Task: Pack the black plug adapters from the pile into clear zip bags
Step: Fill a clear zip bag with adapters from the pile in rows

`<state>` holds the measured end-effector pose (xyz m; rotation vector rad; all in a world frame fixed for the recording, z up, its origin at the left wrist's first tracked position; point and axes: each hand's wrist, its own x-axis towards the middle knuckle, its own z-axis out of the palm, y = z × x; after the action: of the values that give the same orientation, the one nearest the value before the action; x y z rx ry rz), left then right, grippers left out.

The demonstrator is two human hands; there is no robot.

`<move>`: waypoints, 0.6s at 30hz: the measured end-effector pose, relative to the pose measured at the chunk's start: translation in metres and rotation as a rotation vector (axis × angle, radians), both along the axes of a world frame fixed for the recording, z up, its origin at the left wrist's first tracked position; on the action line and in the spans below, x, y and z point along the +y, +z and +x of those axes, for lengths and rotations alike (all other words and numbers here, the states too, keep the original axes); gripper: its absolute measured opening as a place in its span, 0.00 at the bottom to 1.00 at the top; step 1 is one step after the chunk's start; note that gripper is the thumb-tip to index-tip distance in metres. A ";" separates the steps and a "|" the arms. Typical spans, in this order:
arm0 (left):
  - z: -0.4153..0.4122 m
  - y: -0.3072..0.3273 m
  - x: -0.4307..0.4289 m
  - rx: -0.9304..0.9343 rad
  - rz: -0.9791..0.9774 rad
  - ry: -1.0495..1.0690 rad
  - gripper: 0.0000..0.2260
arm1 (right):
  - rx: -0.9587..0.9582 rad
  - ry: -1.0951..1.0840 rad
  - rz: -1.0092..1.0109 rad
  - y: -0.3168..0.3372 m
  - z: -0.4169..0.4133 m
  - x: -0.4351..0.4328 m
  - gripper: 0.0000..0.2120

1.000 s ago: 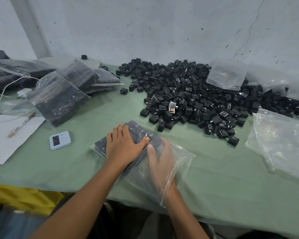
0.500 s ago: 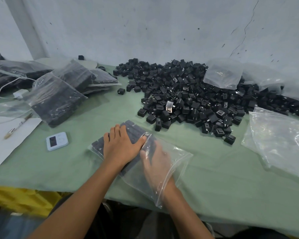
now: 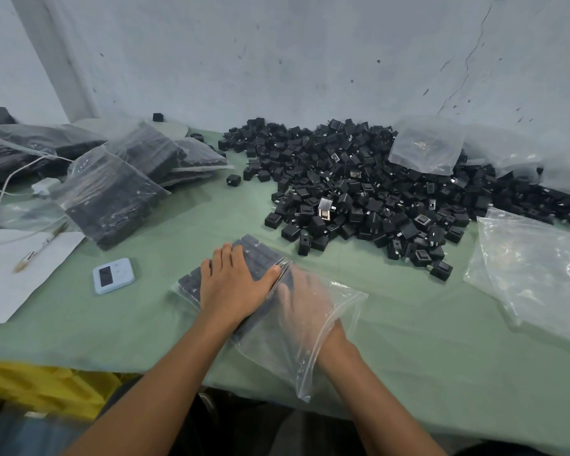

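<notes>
A clear zip bag (image 3: 346,304) lies on the green table near its front edge. Rows of black plug adapters (image 3: 260,255) fill the bag's far left part. My left hand (image 3: 232,284) lies flat on top of the bag, fingers straight, pressing on the packed rows. My right hand (image 3: 305,301) is inside the bag through its open mouth and shows blurred through the plastic, fingers stretched toward the adapters. The big pile of loose black plug adapters (image 3: 369,189) lies behind, against the wall.
Several filled bags (image 3: 112,195) lie stacked at the left. Empty clear bags (image 3: 533,271) lie at the right, another (image 3: 425,146) on the pile. A small white timer (image 3: 113,275), a white sheet (image 3: 10,274) with a pen (image 3: 40,246), and a white charger cable (image 3: 14,179) are at the left.
The view has shifted slightly. My right hand has slid a little further into the bag toward the adapters. My left hand stays flat on the bag.
</notes>
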<state>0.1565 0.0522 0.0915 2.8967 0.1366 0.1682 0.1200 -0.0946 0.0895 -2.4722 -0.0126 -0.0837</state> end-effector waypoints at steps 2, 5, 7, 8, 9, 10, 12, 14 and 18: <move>-0.001 0.001 0.000 -0.001 -0.003 0.000 0.50 | 0.006 -0.006 0.035 -0.002 0.001 -0.001 0.21; -0.001 0.002 -0.002 0.000 -0.016 0.004 0.50 | 0.076 -0.080 0.186 -0.004 0.001 -0.008 0.21; -0.001 0.002 -0.001 -0.001 -0.016 0.003 0.49 | 0.107 -0.049 0.310 -0.006 0.007 -0.009 0.16; 0.000 0.002 -0.001 -0.001 -0.010 0.000 0.49 | 0.146 -0.017 0.399 -0.003 0.008 -0.010 0.13; -0.001 0.001 -0.001 -0.004 -0.004 -0.002 0.49 | 0.174 -0.018 0.533 0.001 0.009 -0.010 0.15; -0.001 0.001 -0.001 -0.008 0.001 -0.004 0.48 | 0.205 -0.013 0.594 0.003 0.010 -0.011 0.17; 0.000 0.000 -0.001 -0.010 0.003 -0.001 0.48 | 0.227 -0.010 0.523 0.001 0.013 -0.014 0.24; 0.000 0.000 0.000 -0.003 0.008 -0.001 0.48 | 0.258 -0.099 0.406 -0.005 0.013 -0.018 0.33; 0.000 0.000 -0.001 0.019 0.010 -0.003 0.49 | 0.208 -0.129 0.378 -0.011 0.013 -0.017 0.28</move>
<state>0.1568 0.0517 0.0918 2.9087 0.1356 0.1406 0.1326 -0.1120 0.0781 -2.0905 0.2310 0.1074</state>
